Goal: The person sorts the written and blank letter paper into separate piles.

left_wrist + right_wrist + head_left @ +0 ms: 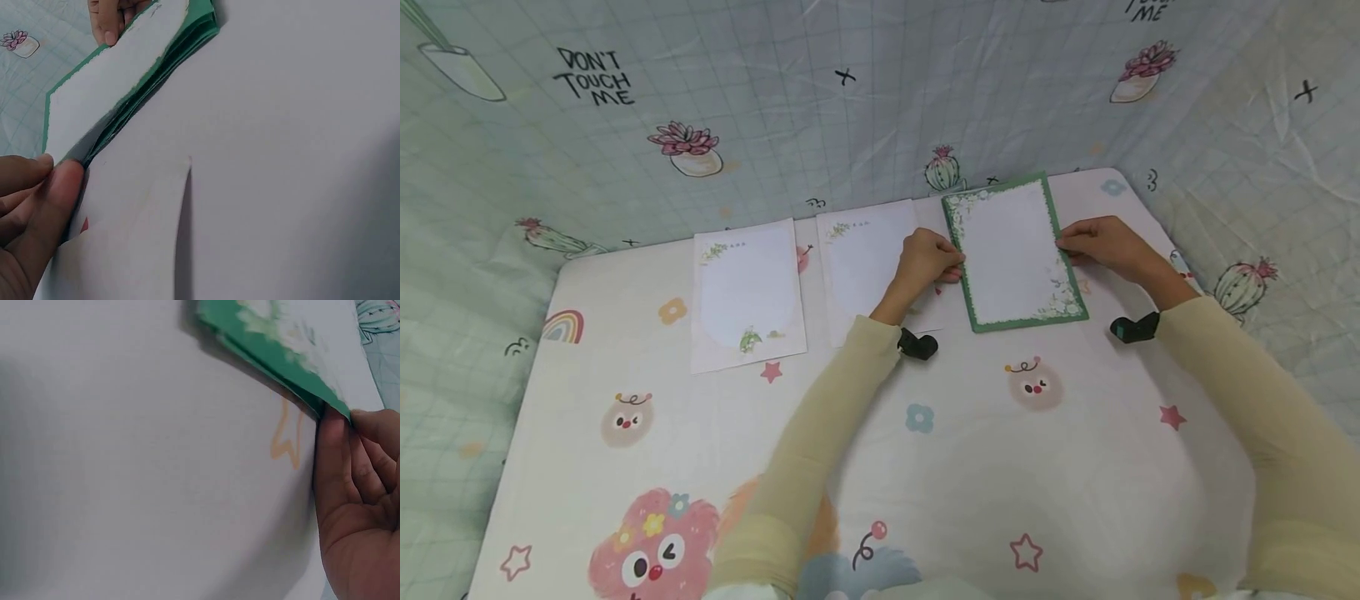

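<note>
A stack of green-bordered paper [1009,250] with white flowers in its corners lies at the right of the table's far side. My left hand [925,260] pinches its left edge between thumb and fingers. On the opposite edge, my right hand [1108,244] pinches the paper too. In the left wrist view, the stack's near edge [150,84] shows several layers slightly fanned apart. The right wrist view shows the thumb above and a finger under the green edge [275,365]. A white sheet with small leaf prints [868,267] lies partly under my left hand and forearm.
Another white leaf-printed sheet [748,292] lies farther left. Both rest on a white cloth with cartoon prints [970,467]. A pale green curtain with cactus drawings [820,117] rises behind the table and along its sides. Black straps with small devices [917,343] sit at both wrists.
</note>
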Demonstrator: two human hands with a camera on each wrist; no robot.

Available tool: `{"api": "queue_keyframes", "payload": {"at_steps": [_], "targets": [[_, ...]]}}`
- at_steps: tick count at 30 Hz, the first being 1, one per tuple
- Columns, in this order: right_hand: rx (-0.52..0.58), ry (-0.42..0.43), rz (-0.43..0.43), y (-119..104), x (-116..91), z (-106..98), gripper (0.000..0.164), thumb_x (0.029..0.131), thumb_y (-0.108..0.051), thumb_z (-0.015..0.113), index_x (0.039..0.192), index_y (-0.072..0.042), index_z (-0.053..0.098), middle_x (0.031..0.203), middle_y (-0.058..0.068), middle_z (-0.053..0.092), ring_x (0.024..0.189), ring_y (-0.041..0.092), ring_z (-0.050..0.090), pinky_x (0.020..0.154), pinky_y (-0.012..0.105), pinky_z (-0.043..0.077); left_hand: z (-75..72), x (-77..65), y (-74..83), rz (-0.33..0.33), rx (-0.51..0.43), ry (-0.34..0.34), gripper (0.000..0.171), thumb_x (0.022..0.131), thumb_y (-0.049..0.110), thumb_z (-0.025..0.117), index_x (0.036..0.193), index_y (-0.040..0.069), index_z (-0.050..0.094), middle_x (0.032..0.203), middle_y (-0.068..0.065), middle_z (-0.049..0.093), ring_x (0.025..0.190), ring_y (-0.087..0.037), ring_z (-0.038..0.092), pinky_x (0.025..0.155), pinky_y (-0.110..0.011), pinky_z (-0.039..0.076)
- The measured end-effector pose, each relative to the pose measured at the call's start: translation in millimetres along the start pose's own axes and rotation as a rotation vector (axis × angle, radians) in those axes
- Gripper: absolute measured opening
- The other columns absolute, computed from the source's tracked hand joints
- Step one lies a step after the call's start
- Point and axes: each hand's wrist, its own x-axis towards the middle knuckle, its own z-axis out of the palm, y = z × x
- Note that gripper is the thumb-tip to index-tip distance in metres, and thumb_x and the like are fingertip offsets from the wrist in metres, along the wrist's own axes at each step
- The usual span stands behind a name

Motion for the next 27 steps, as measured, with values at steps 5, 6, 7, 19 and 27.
{"api": "queue_keyframes", "payload": {"at_steps": [5,6,7,19,27], "targets": [[-0.037,-0.002,0.011,0.8,1.0,1.7,0.054,0.103,-0.036,0.061,0.138,0.005,0.056,0.129,0.011,0.062,0.087,-0.011,0.061,0.078,0.010,0.052,0.4,-2.2,2.8,-0.001,0.084,0.012,0.011,0.094,0.009,0.075,0.097,-0.002,0.075,0.075,-0.012,0.074,0.057,-0.014,0.071,0.059,-0.025,0.061],[-0.040,-0.006,0.010,0.8,0.7,1.7,0.054,0.104,-0.037,0.061,0.138,0.004,0.055,0.133,0.014,0.059,0.088,-0.012,0.060,0.078,0.010,0.051,0.4,-2.6,3.2,0.000,0.096,0.015,0.012,0.094,0.009,0.075,0.097,-0.002,0.075,0.075,-0.012,0.074,0.057,-0.014,0.071,0.059,-0.025,0.061],[-0.036,-0.010,0.008,0.7,0.4,1.6,0.054,0.104,-0.036,0.060,0.139,0.005,0.055,0.136,0.017,0.057,0.089,-0.013,0.060,0.079,0.009,0.051,0.3,-3.1,3.4,0.004,0.104,0.018,0.012,0.094,0.009,0.074,0.097,-0.002,0.075,0.075,-0.012,0.074,0.057,-0.013,0.071,0.059,-0.024,0.060],[-0.357,0.155,-0.074,-18.9,-11.2,10.9,0.043,0.100,-0.031,0.067,0.120,0.006,0.069,0.111,0.024,0.071,0.093,0.028,0.066,0.081,0.045,0.053,2.1,-8.6,4.2,0.039,0.155,0.025,0.013,0.095,0.010,0.073,0.099,-0.003,0.075,0.077,-0.012,0.074,0.062,-0.016,0.073,0.058,-0.024,0.060],[-0.455,0.264,-0.035,-29.7,-18.4,28.5,0.032,0.099,-0.023,0.069,0.111,0.007,0.070,0.103,0.026,0.070,0.093,0.037,0.063,0.071,0.045,0.050,2.3,-14.1,6.2,0.039,0.220,0.027,0.013,0.096,0.012,0.073,0.097,-0.001,0.074,0.079,-0.010,0.074,0.068,-0.018,0.074,0.059,-0.026,0.060]]}}
